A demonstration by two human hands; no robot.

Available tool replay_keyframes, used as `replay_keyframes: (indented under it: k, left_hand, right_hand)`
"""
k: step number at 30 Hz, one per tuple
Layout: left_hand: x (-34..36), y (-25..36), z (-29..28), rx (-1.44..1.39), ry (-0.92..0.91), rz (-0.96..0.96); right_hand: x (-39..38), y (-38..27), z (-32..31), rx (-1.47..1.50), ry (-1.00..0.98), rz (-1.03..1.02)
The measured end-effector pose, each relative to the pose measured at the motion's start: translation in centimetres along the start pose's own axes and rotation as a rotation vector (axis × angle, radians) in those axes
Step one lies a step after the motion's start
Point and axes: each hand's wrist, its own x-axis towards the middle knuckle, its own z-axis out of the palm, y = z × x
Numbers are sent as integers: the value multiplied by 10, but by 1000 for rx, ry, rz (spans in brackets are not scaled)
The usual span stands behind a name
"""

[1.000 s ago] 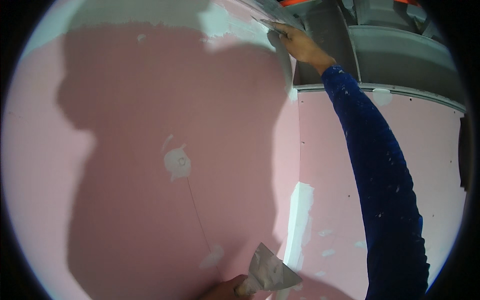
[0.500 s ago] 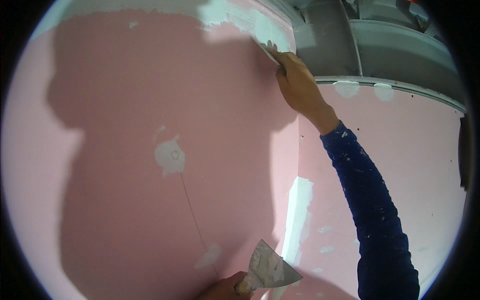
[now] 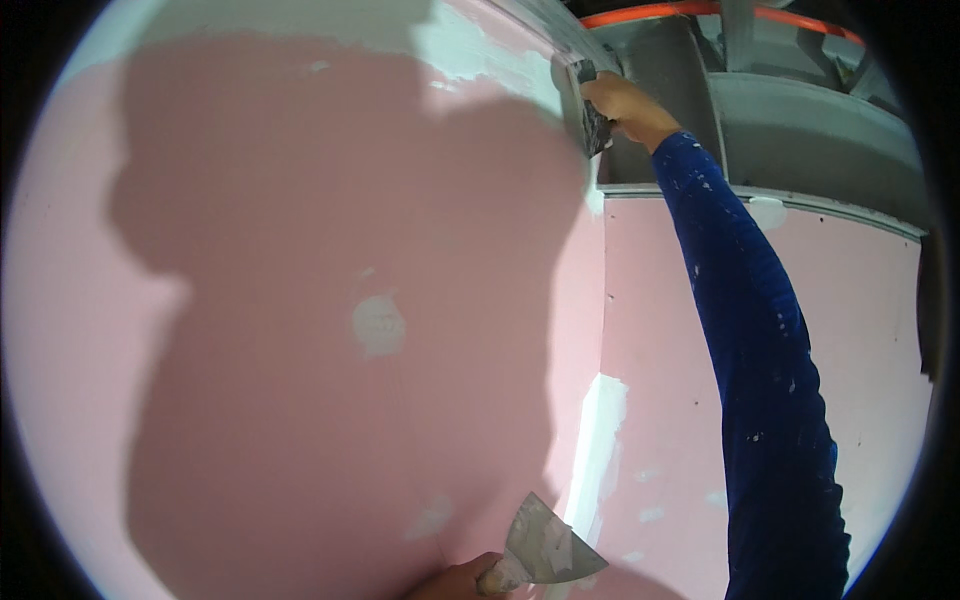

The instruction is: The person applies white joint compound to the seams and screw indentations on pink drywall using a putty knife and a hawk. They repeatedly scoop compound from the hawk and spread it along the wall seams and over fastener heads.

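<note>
My right hand [image 3: 635,108] reaches high into the corner, its fingers wrapped round a flat dark drywall trowel [image 3: 594,125]. The trowel stands nearly upright along the end of the pink wall board [image 3: 470,250], close to the pale compound band [image 3: 470,50] at the top; whether its edge touches the wall, I cannot tell. Low in the view, my left hand [image 3: 455,580] is closed on the handle of a wide putty knife [image 3: 550,545]. That knife's fan-shaped blade points up and carries dried and fresh-looking pale compound smears.
Another pink board [image 3: 660,290] meets the first at an inner corner, where a white compound strip [image 3: 597,430] runs down. Metal framing [image 3: 820,130] stands open above that board, with an orange pipe [image 3: 650,12] behind. A round compound patch [image 3: 379,325] marks the left board.
My right hand and its trowel have moved up and to the right, into the corner, and the trowel has turned upright. The left hand holds its knife almost where it was.
</note>
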Motion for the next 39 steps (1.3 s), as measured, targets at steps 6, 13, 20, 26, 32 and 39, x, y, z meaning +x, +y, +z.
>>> replay_keyframes:
  k: [6, 13, 20, 26, 32, 39]
  left_hand:
    - [-10, 2, 3, 118, 103, 207]
    - [4, -9, 2, 164, 59, 142]
    - [6, -16, -1, -13, -38, 76]
    - [3, -10, -2, 31, 4, 118]
    - [1, -9, 2, 315, 131, 304]
    - [6, -13, -4, 23, 9, 158]
  right_hand:
    - [-33, -81, 10, -153, 20, -216]
    - [-82, -114, 5, -278, 33, -380]
    - [-82, -77, -4, -379, 141, -689]
    - [-69, -47, 55, -468, 370, -914]
    - [-137, -35, 81, -469, 314, -825]
    - [-93, -14, -16, -297, 243, -280]
